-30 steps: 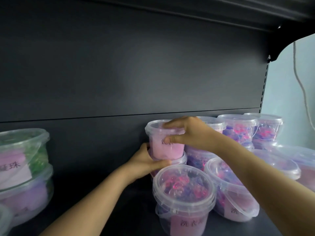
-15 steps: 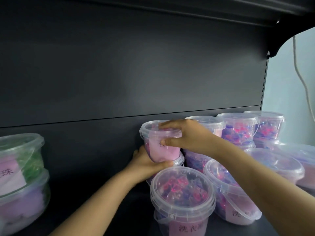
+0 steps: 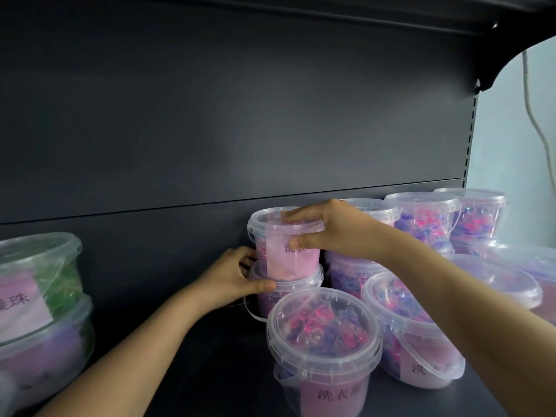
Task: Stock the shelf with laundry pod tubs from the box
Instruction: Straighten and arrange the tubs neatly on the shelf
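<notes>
Gripping the top pink tub (image 3: 285, 266) with the right hand (image 3: 334, 233), fingers curled over lid and label; pinching the lower tub (image 3: 301, 285) under it with the left hand (image 3: 228, 278), back of shelf (image 3: 228, 371).

We see a clear, lidded top tub (image 3: 290, 261) with a pink label, standing upright on a lower tub (image 3: 301, 285) at the back of the dark shelf (image 3: 210, 356). To its right and front crowd more tubs (image 3: 323, 325) of pink and purple pods, and two stacked tubs (image 3: 39, 266) sit far left.
</notes>
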### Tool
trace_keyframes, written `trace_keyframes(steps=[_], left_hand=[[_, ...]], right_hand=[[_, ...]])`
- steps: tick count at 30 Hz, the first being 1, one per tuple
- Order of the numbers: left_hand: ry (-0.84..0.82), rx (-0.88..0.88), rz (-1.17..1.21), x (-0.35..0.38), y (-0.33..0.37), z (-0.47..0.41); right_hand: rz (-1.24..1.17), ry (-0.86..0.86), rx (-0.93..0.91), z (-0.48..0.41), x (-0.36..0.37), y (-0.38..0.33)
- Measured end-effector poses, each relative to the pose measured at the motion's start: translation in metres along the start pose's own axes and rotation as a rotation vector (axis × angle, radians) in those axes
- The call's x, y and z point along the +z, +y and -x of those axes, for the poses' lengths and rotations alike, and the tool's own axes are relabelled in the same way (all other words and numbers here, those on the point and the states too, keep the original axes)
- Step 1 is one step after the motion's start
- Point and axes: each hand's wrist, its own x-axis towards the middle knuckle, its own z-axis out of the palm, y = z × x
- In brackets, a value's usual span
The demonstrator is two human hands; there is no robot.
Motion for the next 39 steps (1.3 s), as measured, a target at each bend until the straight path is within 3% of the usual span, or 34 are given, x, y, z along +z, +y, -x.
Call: trace_keyframes(steps=[7, 10, 13, 20, 24, 28, 32, 35, 39], left_hand=[[-0.099, -0.051, 0.128, 0.011, 0.018, 0.011], [0.037, -0.032, 0.01, 0.035, 0.021, 0.002], [0.083, 0.006, 0.073, 0.038, 0.025, 0.0], [-0.15, -0.001, 0.184, 0.008, 0.021, 0.002], [-0.029, -0.06, 0.195, 0.002, 0.018, 0.011], [-0.044, -0.048, 0.213, 0.025, 0.038, 0.016], [0.144, -0.103, 0.09, 0.043, 0.045, 0.004], [0.068, -0.05, 0.155, 0.034, 0.037, 0.001], [-0.184, 0.075, 0.1, 0.011, 0.034, 0.003]], right_hand=[[-0.001, 0.021, 0.004, -0.001, 0.003, -0.002], [0.01, 0.034, 0.0, -0.002, 0.006, -0.001], [0.002, 0.031, -0.007, -0.002, 0.005, 0.0], [-0.047, 0.004, 0.025, -0.001, -0.007, 0.01], [-0.068, 0.009, 0.01, -0.001, -0.002, 0.011], [-0.085, 0.029, 0.011, -0.001, 0.0, 0.011], [-0.06, 0.029, 0.012, -0.002, 0.001, 0.01], [-0.062, 0.021, 0.002, -0.002, -0.001, 0.012], [-0.073, 0.019, -0.009, -0.003, -0.004, 0.012]])
